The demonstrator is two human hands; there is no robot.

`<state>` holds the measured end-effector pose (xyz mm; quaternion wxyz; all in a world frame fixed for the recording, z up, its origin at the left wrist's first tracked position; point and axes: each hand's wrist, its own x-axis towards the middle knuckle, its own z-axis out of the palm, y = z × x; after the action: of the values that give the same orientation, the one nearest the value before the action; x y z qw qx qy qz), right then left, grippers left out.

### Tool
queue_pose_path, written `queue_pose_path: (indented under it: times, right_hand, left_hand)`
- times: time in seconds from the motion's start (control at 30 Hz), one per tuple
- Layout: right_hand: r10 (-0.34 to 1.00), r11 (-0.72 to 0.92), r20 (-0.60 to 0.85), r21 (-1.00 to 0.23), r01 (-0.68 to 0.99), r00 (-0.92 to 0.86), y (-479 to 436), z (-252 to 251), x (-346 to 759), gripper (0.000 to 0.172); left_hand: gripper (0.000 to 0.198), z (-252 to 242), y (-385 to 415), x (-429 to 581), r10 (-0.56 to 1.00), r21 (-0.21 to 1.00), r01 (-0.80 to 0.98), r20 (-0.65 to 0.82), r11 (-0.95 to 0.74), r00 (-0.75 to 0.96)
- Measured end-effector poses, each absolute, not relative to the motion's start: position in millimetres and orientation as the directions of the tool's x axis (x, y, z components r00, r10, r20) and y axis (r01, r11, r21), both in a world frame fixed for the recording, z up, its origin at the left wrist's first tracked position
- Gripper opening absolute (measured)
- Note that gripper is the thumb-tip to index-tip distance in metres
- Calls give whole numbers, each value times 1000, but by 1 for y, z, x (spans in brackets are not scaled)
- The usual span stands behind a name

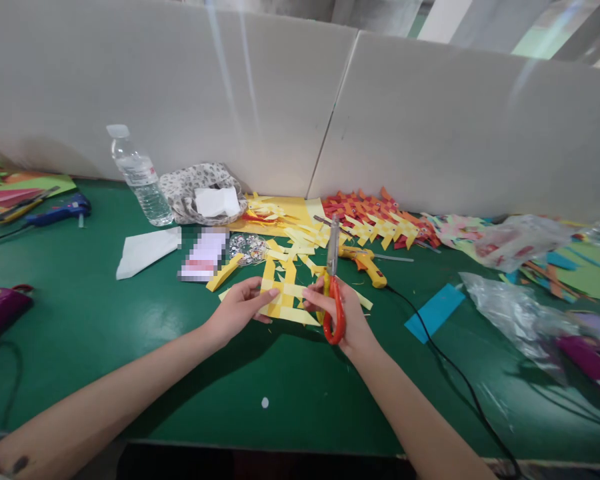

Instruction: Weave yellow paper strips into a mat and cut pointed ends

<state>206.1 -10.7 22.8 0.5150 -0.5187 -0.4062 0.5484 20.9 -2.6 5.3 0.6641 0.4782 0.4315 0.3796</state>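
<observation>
Between my two hands is a woven piece of yellow paper strips [282, 299], light and darker yellow crossing in a checker. My left hand [243, 303] pinches its left side, thumb on top. The thumb and fingers of my right hand [347, 310] grip a strip at its right side. Scissors with red and yellow handles [336, 320] hang in that same right hand, blades pointing away from me. Loose yellow paper strips [300, 243] lie just beyond the weave. A yellow glue gun [365, 263] rests to the right of the scissors.
Behind stand a water bottle [143, 177], a patterned cloth pouch [200, 190] and woven red paper fish [360, 207] along the white partition [260, 100]. A phone [205, 255] lies left. Rightward are a blue paper piece [435, 313], a black cord [445, 360] and plastic bags [515, 320].
</observation>
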Motion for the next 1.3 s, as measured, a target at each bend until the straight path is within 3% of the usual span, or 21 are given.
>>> queue_pose_path:
  times: [0.13, 0.53, 0.7, 0.83, 0.97, 1.1, 1.2, 1.3]
  right_hand:
    - [968, -101, -145, -972, -212, 203, -8, 26, 212, 41]
    - [944, -54, -130, -968, -247, 304, -4, 24, 213, 38]
    - [978, -93, -123, -980, -175, 168, -8, 26, 210, 38]
    - [982, -182, -189, -965, -187, 22, -12, 21, 207, 39]
    - [982, -188, -184, -966, -180, -41, -11, 16, 208, 43]
    - [987, -159, -162, -968, -196, 4, -8, 14, 211, 43]
    - [981, -191, -183, -968, -165, -63, -8, 14, 213, 41]
    - [968, -215, -197, -970, -111, -158, -10, 15, 212, 41]
  left_hand:
    - [28, 6, -3, 21, 933, 967, -114, -183, 228, 311]
    - [28, 5, 2, 18, 985, 986, -131, -83, 104, 153]
    - [7, 8, 2, 15, 981, 981, -119, 166, -155, 98]
    - [10, 5, 1, 13, 955, 966, -25, 258, -257, 148]
    - [14, 4, -1, 15, 950, 975, 1, 216, -222, 225]
    - [20, 7, 0, 16, 980, 990, -143, 41, -13, 197]
    - [20, 8, 1, 15, 975, 964, -244, -48, 102, 217]
    - [25, 8, 1, 16, 954, 971, -176, -110, 164, 279]
